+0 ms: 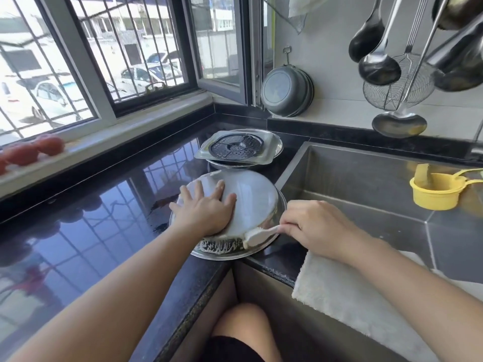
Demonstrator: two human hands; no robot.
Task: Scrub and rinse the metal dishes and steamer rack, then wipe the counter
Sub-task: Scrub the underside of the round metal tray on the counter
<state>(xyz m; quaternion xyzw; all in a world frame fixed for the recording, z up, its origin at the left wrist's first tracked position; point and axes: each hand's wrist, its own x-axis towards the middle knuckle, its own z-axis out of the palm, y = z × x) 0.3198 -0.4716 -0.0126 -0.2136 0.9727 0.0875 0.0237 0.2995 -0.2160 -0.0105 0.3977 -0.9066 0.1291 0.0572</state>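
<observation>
- An upturned metal bowl [251, 202] lies on the black worktop [104, 226], just beside the left edge of the sink [366, 184]. Its bottom faces up and it sits on a shallow metal dish [235, 253] whose rim shows under it.
- The left hand [206, 207] lies flat on the bottom of the bowl with the fingers spread and straight, pressing it down.
- The right hand [316, 226] has its fingers curled around the handle of a white brush [257, 235]. The head of the brush touches the lower side wall of the bowl, near the rim.
- White foam covers the side wall of the bowl at the near edge, between the two hands.
- Behind the bowl, further on the worktop, a second metal bowl [230, 164] carries a square metal tray [271, 150], and a round perforated steamer rack [236, 145] lies in that tray.
- A white cloth [347, 291] hangs over the front edge of the sink, under the right forearm.
- A yellow plastic scoop [436, 192] hangs at the right side of the sink.
- A metal basin [286, 91] hangs on the tiled wall near the window corner. Ladles [379, 64] and a wire skimmer [397, 87] hang to the right of it.
- Red tomatoes [34, 150] lie in a row on the window sill at the left.
</observation>
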